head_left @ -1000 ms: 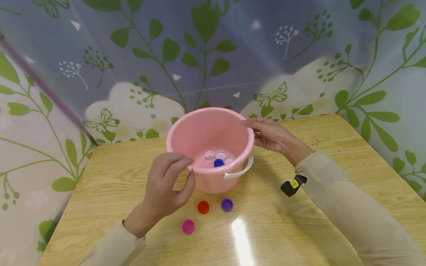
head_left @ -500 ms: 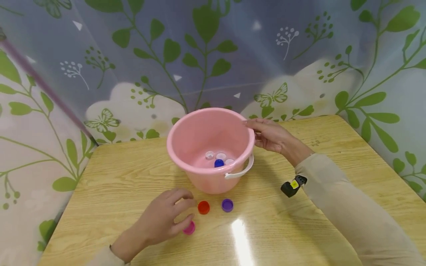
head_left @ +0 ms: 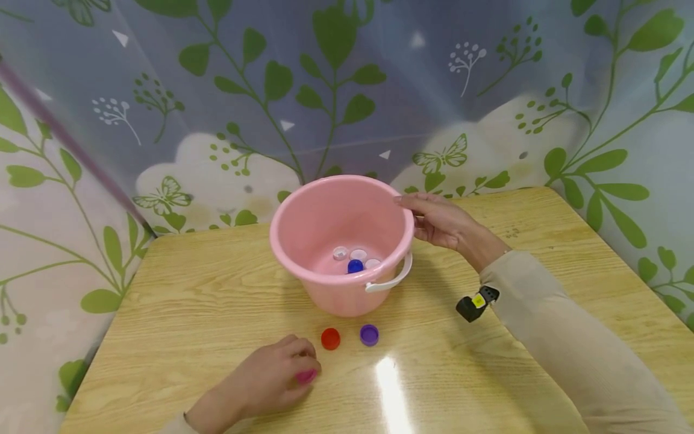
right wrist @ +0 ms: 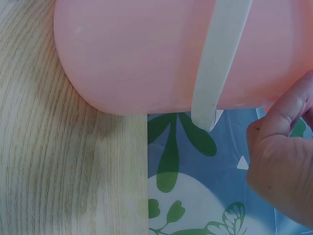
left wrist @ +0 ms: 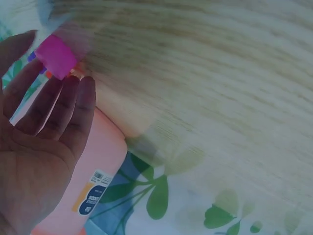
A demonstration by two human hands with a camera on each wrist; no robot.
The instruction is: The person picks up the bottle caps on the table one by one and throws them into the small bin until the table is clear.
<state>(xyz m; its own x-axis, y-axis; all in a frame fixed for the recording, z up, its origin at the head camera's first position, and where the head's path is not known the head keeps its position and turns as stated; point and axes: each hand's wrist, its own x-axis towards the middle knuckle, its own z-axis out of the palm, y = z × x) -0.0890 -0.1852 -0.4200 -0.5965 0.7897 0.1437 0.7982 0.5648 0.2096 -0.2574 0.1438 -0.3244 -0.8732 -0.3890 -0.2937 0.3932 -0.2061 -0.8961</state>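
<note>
My left hand point(head_left: 273, 374) is low over the table, pinching a bright pink bottle cap point(head_left: 306, 377) between thumb and fingers. In the left wrist view that pink cap point(left wrist: 56, 56) sits at the fingertips, seen from its side. My right hand point(head_left: 441, 220) grips the rim of a pink bucket point(head_left: 347, 295) at its right side; the right wrist view shows part of this hand point(right wrist: 283, 152) against the bucket wall. Inside the bucket lie a blue cap point(head_left: 355, 266) and several clear or whitish caps point(head_left: 340, 253). A red cap point(head_left: 331, 339) and a purple cap point(head_left: 369, 335) rest in front of it.
The bucket's white handle point(head_left: 391, 282) hangs down at its front right. Beneath everything is a wood-grain table point(head_left: 200, 289). A leaf-patterned covering point(head_left: 347, 90) stands behind the table and at both sides. A black strap device point(head_left: 477, 302) is on the right sleeve.
My left hand has left the bucket's rim, come down toward me and taken hold of the pink cap on the table. The right hand has stayed at the bucket's rim.
</note>
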